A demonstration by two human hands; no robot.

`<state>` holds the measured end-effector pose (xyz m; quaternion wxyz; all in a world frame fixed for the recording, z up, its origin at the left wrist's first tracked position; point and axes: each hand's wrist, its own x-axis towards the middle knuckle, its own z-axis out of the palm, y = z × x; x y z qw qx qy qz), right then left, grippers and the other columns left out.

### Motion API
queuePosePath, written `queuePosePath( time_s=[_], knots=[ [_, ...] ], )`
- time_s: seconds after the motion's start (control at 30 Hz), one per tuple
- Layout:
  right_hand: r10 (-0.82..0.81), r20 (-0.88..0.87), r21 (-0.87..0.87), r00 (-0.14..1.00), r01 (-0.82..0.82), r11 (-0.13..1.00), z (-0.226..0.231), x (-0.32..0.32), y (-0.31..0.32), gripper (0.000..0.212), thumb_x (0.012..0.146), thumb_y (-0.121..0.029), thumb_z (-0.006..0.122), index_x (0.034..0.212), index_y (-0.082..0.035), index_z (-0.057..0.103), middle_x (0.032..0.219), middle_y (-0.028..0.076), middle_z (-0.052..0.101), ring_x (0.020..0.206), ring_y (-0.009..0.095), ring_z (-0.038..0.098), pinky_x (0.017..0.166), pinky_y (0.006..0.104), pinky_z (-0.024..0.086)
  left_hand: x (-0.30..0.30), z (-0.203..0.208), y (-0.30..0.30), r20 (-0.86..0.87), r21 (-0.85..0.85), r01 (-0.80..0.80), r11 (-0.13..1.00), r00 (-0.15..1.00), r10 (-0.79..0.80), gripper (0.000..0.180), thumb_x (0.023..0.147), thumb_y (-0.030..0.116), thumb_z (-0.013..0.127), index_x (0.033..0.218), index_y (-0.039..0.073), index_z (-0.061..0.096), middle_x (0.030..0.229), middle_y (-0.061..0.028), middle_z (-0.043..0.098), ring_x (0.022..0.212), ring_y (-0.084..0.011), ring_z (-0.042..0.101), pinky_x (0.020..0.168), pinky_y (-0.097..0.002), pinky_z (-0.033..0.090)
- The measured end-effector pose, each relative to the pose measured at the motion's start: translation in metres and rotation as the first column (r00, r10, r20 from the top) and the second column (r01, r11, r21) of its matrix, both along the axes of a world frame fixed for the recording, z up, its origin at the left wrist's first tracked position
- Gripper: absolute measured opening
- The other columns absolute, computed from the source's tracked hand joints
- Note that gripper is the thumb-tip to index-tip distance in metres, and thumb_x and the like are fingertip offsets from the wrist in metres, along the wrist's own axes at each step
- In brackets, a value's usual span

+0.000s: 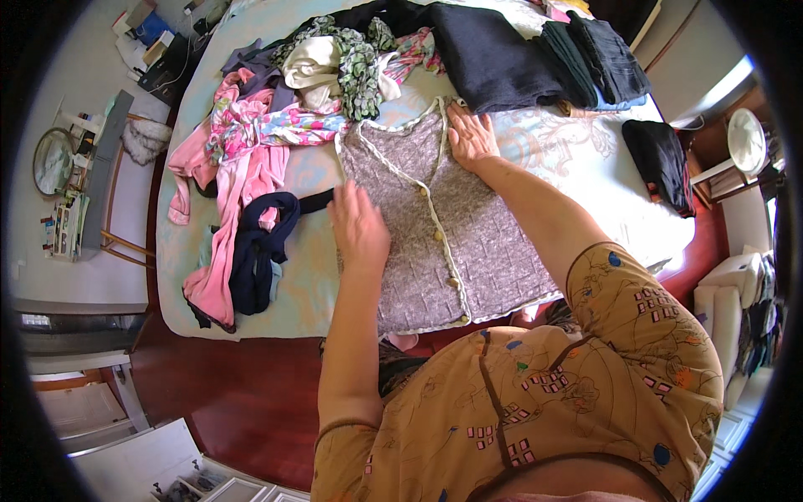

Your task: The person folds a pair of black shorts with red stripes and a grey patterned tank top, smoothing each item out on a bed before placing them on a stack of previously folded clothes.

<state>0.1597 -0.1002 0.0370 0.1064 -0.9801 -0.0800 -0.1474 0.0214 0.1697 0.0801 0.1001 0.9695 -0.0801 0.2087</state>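
Note:
A greyish-brown knitted vest point(493, 243) with white trim and a buttoned front lies spread flat on the near part of the bed. My left hand point(360, 230) rests on its left edge, fingers extended and close together, holding nothing. Farther up, my right hand point(471, 136) is laid flat at the vest's right shoulder, its fingers spread. Left of the vest is a loose heap: a pink garment point(268, 171), a dark navy garment point(259, 243) near my left hand, and a floral piece point(297, 127). Behind my right hand sits a folded dark garment point(493, 58).
More folded dark trousers point(606, 58) are stacked at the far right of the bed point(577, 159), and a black folded item point(657, 163) lies by its right edge. A shelf point(109, 176) stands on the left, a white fan point(746, 140) on the right. Reddish floor point(226, 385) shows below.

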Motion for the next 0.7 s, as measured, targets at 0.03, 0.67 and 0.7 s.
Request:
queuePosePath(
  time_s=[0.03, 0.67, 0.7],
  knots=[
    [0.016, 0.010, -0.003, 1.000, -0.016, 1.000, 0.003, 0.001, 0.003, 0.054, 0.098, -0.032, 0.040, 0.147, -0.010, 0.037, 0.155, 0.005, 0.035, 0.143, 0.021, 0.029, 0.116, 0.0524, 0.019, 0.025, -0.025, -0.003, -0.015, -0.003, 0.037, 0.999, 0.999, -0.037, 0.048, 0.086, 0.027, 0.065, 0.124, 0.000, 0.054, 0.141, -0.0159, 0.043, 0.135, -0.0364, 0.036, 0.110, -0.0593, 0.026],
    [-0.008, -0.006, 0.032, 1.000, 0.008, 0.999, 0.010, -0.003, 0.007, 0.055, 0.096, -0.031, 0.042, 0.146, -0.010, 0.038, 0.153, 0.007, 0.036, 0.143, 0.023, 0.029, 0.117, 0.0533, 0.018, 0.206, 0.001, 0.050, -0.182, -0.273, 0.154, 0.950, 0.961, -0.208, 0.021, 0.072, 0.023, 0.079, 0.078, 0.007, 0.068, 0.083, -0.0099, 0.066, 0.085, -0.0285, 0.064, 0.076, -0.0414, 0.050],
    [-0.013, -0.004, 0.027, 1.000, 0.013, 1.000, 0.010, -0.003, 0.007, 0.055, 0.096, -0.031, 0.042, 0.146, -0.010, 0.038, 0.153, 0.006, 0.035, 0.143, 0.022, 0.029, 0.117, 0.0532, 0.018, 0.208, 0.004, 0.052, -0.203, -0.388, 0.158, 0.908, 0.946, -0.251, 0.019, 0.073, 0.022, 0.077, 0.078, 0.006, 0.067, 0.079, -0.0092, 0.066, 0.079, -0.0255, 0.062, 0.073, -0.0390, 0.049]
  ],
)
